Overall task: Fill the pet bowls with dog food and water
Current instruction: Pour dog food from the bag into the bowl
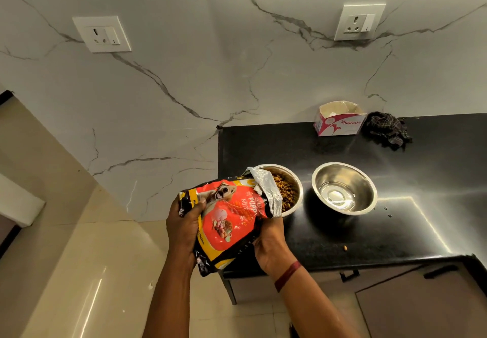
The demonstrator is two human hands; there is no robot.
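Observation:
Both hands hold a red and yellow dog food bag (pixel 229 219) tilted toward a steel bowl (pixel 296 179) on the black counter. My left hand (pixel 184 228) grips the bag's bottom end; my right hand (pixel 270 245) holds it from beneath near the torn silver mouth. Brown kibble (pixel 286 192) lies in that bowl, partly hidden by the bag's mouth. A second steel bowl (pixel 345 187) stands just to the right with no kibble in it; I cannot tell whether it holds water.
The black counter (pixel 395 232) ends at its left edge beside the bag. An open pink and white carton (pixel 338 120) and a dark checked cloth (pixel 387 131) sit at the back by the marble wall. One stray kibble piece (pixel 345 247) lies near the front edge.

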